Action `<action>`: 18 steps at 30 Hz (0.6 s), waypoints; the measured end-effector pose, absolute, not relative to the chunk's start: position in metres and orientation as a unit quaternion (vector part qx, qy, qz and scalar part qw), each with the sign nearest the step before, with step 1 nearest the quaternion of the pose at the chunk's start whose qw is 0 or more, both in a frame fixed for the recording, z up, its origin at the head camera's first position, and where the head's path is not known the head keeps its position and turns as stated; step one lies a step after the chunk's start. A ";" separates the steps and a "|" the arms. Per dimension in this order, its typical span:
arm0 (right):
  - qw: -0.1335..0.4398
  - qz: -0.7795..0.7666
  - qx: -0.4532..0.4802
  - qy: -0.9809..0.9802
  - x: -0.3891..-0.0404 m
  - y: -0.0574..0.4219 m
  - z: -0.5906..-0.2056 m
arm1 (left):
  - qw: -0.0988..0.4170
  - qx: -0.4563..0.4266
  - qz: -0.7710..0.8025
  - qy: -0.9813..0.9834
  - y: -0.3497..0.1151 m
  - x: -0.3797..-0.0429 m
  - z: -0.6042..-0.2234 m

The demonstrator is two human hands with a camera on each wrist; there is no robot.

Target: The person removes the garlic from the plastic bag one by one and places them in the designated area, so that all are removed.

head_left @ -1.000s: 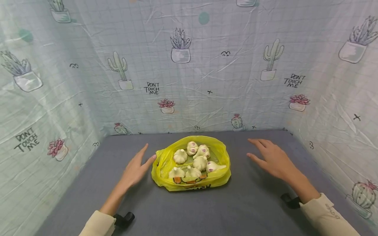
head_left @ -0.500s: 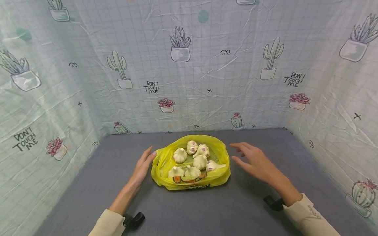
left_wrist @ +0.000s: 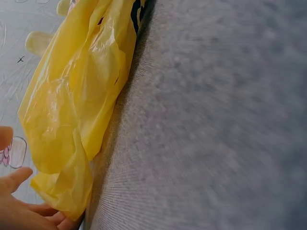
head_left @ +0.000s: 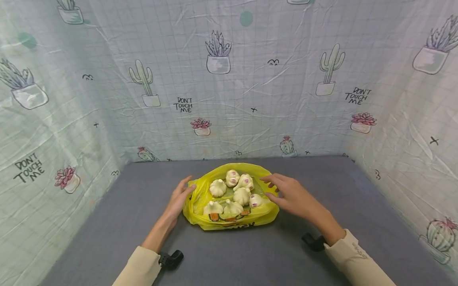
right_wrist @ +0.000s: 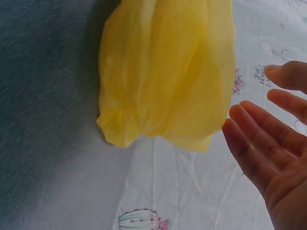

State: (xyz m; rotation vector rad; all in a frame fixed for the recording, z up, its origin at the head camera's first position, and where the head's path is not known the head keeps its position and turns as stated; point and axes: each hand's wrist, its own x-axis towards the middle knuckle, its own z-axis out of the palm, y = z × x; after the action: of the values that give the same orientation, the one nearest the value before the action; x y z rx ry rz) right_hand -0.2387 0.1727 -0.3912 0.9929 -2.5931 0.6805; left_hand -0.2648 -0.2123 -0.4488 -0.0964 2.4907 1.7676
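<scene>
A yellow plastic bag (head_left: 196, 216) lies on the grey table with its mouth open upward and its rim folded out. Several white garlic bulbs (head_left: 242, 196) sit inside, some with purple patches. My left hand (head_left: 177, 200) is at the bag's left end. In the left wrist view, some of its fingers (left_wrist: 45, 210) reach the bag's lower corner; the thumb stands apart. Over the right rim hovers my right hand (head_left: 291, 195), fingers loosely bent, its tips partly above the opening. The right wrist view shows those fingers (right_wrist: 249, 153) beside the yellow plastic (right_wrist: 168, 72), pinching nothing.
The grey tabletop (head_left: 229, 258) extends around the bag. A pale curtain (head_left: 250, 87) printed with potted cacti encloses the back and both sides. Dark wrist straps with camera mounts (head_left: 171, 259) sit at the sleeve cuffs.
My right hand has moved left from beside the bag to above its right rim. My left hand has shifted slightly right, to the bag's left end. The bag and garlic have stayed put.
</scene>
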 end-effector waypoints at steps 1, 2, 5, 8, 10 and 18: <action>0.139 0.235 0.343 -0.899 -0.239 0.171 -0.390 | 0.043 -0.031 0.577 0.815 -0.212 -0.266 -0.450; 0.137 0.236 0.341 -0.899 -0.239 0.170 -0.390 | 0.042 -0.030 0.577 0.815 -0.211 -0.267 -0.450; 0.129 0.232 0.339 -0.902 -0.240 0.168 -0.388 | 0.040 -0.022 0.568 0.822 -0.210 -0.269 -0.451; 0.116 0.233 0.341 -0.904 -0.241 0.167 -0.387 | 0.047 -0.017 0.554 0.831 -0.209 -0.271 -0.452; 0.108 0.235 0.345 -0.902 -0.242 0.166 -0.386 | 0.053 -0.014 0.546 0.836 -0.209 -0.273 -0.452; 0.073 0.267 0.348 -0.895 -0.249 0.161 -0.381 | 0.062 -0.012 0.539 0.840 -0.210 -0.277 -0.453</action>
State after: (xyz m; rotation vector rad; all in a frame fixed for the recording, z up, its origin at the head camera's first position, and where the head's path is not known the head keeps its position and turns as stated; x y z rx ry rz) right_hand -0.2489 0.1614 -0.3809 1.0457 -2.6889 0.8027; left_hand -0.2766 -0.2095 -0.4527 -0.0367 2.5397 1.6296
